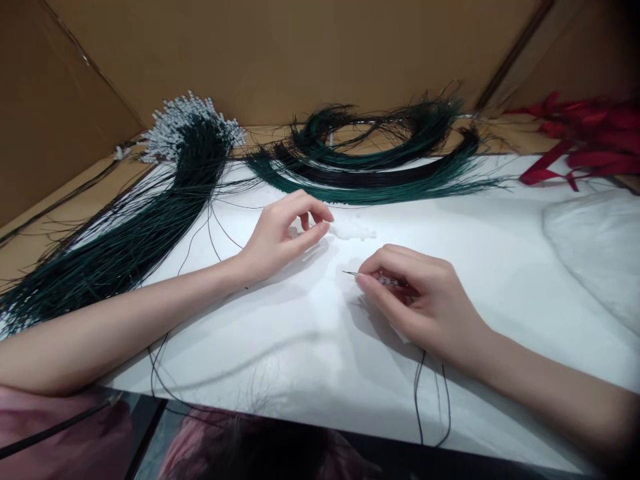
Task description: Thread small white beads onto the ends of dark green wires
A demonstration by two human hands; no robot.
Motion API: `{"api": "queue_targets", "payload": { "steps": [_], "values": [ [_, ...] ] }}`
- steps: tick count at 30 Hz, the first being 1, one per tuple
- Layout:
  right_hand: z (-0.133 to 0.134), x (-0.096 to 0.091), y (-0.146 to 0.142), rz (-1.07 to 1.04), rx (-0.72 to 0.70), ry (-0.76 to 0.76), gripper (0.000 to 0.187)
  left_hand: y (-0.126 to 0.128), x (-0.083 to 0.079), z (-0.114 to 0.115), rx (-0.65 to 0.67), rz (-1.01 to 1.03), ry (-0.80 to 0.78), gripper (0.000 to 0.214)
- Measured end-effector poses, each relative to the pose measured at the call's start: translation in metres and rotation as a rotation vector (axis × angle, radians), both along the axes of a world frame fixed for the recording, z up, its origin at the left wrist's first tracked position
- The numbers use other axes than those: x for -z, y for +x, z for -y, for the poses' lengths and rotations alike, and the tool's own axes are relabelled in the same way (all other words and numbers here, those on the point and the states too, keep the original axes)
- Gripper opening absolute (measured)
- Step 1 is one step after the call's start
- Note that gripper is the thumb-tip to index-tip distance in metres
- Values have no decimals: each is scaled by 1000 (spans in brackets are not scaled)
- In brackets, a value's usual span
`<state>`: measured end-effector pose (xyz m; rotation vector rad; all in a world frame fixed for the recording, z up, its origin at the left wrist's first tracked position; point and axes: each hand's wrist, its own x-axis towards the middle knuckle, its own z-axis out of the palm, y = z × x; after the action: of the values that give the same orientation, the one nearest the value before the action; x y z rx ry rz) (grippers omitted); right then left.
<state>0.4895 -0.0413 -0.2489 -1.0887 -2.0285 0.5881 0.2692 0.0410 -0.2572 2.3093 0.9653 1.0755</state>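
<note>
My left hand (285, 233) is over the white board, thumb and index fingertip pinched close together. The fingertips are at the edge of a small pile of white bits (353, 229); whether one is between them is too small to tell. Lower and to the right, my right hand (417, 297) pinches a thin dark cord (349, 273), its tip pointing left out of the fingers. Small white pieces (387, 281) show inside the curled fingers of that hand. Dark strands (419, 400) hang below it over the board's near edge.
A thick bundle of dark green cords (165, 220) with white ends (183, 127) lies at the left. Curved cord bundles (370, 190) lie at the back. Red ribbons (595, 137) and a translucent white bag (600, 247) are on the right. Cardboard walls (300, 60) stand behind.
</note>
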Motion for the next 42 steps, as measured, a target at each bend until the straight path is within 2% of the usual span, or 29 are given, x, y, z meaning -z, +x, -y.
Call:
{"api": "queue_targets", "payload": {
  "steps": [4, 9, 19, 26, 31, 35, 38, 40, 42],
  "values": [
    [0, 2, -1, 4, -5, -12, 17, 2, 3, -4, -1, -151, 51, 9],
    [1, 2, -2, 5, -19, -18, 17, 4, 4, -3, -74, -251, 41, 12],
    [3, 3, -2, 7, -37, -28, 16, 6, 3, -6, -81, -263, -9, 5],
    [3, 4, -2, -4, -28, -37, 16, 7, 1, -2, -178, -278, -51, 8],
    [4, 4, -2, 2, -26, -38, 17, 6, 2, -3, -196, -252, 9, 9],
    [3, 1, -2, 13, -24, -37, 17, 4, 3, -2, -88, -42, 74, 8],
    [2, -1, -3, -5, -9, -32, 18, 4, 1, 3, 21, 29, 110, 8],
    [1, -2, -3, -16, 0, -33, 18, 5, -1, 8, 100, 72, 78, 6],
    [1, -1, -3, -21, 3, -35, 18, 7, -3, 13, 200, 149, -47, 3]
  ]
}}
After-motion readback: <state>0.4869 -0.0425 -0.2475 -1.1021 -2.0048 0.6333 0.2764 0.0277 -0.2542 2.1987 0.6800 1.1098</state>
